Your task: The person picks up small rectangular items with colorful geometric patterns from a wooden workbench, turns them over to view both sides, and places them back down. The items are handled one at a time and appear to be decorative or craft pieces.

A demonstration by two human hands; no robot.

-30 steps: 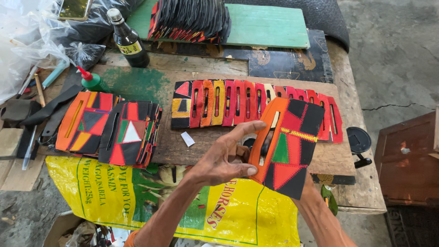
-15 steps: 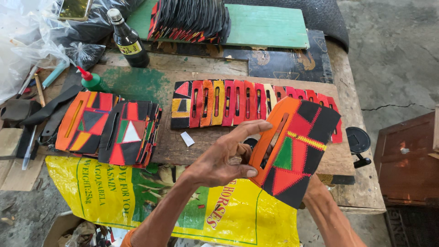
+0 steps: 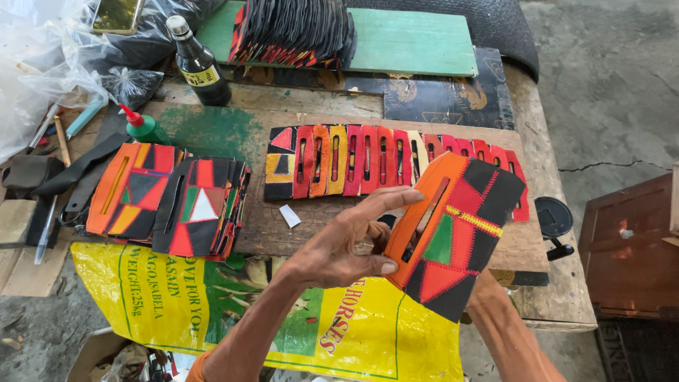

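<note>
Two hands work one item above a large wooden surface (image 3: 332, 117). Largest first: the surface carries a green board (image 3: 417, 42) at the far edge, a yellow sack (image 3: 177, 297) draped over the near edge, a row of slotted pieces (image 3: 368, 159) across the middle, and a stack of patchwork pieces (image 3: 177, 198) to my left. A dark bottle (image 3: 201, 64) and a small green glue bottle (image 3: 145, 127) stand beyond the stack.

I hold a patchwork panel (image 3: 460, 233) of orange, red, black and green tilted above the near edge, in front of the row. My left hand (image 3: 346, 244) is partly closed: the thumb presses the panel's orange left edge and the forefinger stretches over the top toward the long slot. My right hand is hidden behind the panel; only the forearm shows below, so I cannot tell its grip.

To inspect the panel well, support it from behind, keep the thumb off the stitching, and run the forefinger along the slot to check for a clean, straight cut.
</note>
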